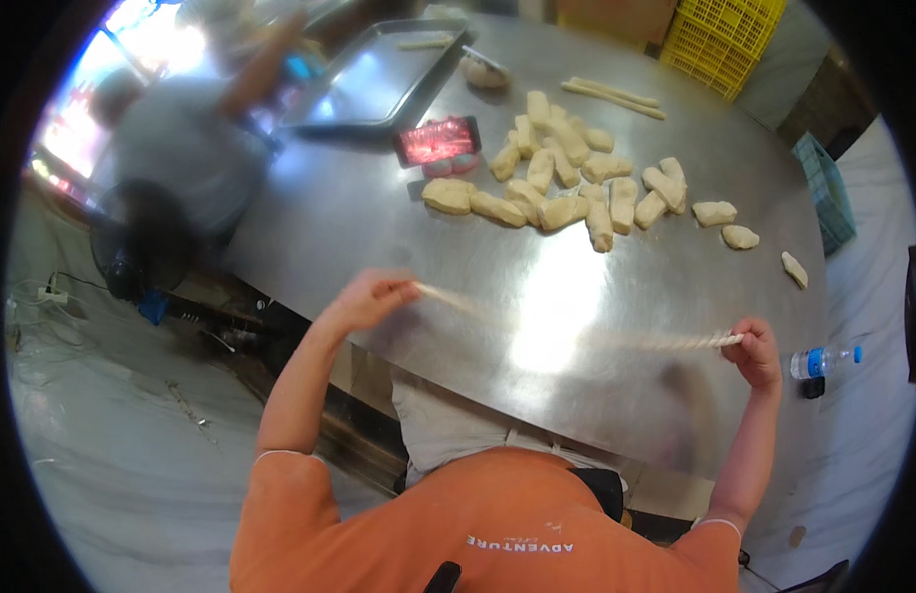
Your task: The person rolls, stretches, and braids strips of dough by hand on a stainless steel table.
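Between my two hands hangs a long thin dough strand [680, 342], twisted like a rope near its right end and blurred by motion in the middle. My left hand [377, 296] pinches one end of it above the table's near left edge. The other end is gripped by my right hand [755, 353], out at the right side. Beyond the strand, a heap of floured dough pieces [567, 148] lies on the metal table [458, 247]. Several separate dough pieces [715, 212] trail off to the right of the heap.
A phone [437, 141] stands propped left of the heap, near a metal tray [379, 74]. Two dough sticks [616, 97] lie at the back. Yellow crates [720, 44] are behind the table, a water bottle [824, 362] at right. Another person [186, 138] is at the far left.
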Demonstrator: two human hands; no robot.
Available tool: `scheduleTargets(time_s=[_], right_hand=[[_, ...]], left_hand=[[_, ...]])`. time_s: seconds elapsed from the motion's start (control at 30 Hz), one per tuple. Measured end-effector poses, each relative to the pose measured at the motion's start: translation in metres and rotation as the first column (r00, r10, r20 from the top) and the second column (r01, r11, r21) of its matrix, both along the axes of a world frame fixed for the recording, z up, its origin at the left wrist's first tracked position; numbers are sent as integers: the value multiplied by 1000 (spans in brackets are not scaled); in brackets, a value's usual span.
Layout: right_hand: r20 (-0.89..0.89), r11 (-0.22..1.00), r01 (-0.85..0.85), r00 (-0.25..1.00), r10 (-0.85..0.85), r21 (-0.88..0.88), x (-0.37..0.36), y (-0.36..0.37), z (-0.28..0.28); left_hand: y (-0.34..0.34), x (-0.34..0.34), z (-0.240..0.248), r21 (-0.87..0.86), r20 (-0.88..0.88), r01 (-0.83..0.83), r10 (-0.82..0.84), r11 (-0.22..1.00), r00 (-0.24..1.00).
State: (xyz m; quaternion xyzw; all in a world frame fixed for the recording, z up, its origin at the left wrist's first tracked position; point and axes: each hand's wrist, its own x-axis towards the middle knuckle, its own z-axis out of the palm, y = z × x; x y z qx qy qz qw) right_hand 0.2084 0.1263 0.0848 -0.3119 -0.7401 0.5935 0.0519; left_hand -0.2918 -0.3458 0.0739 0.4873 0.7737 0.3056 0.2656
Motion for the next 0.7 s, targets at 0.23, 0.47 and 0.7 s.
scheduleTargets(time_s=[0.23,0.47,0.7], right_hand=[[-131,824,352,935,-329,443,3,0,-26],[497,549,-273,810,-312,790,-26,-131,-73],[-10,336,54,991,-131,940,8,-71,-112]], left_hand=[[45,-55,-65,372,-601,-240,430,897,674],[-3,-43,-75,163,-612,-317,348,934,710],[-60,30,-83,106,-777,-242,232,964,586]])
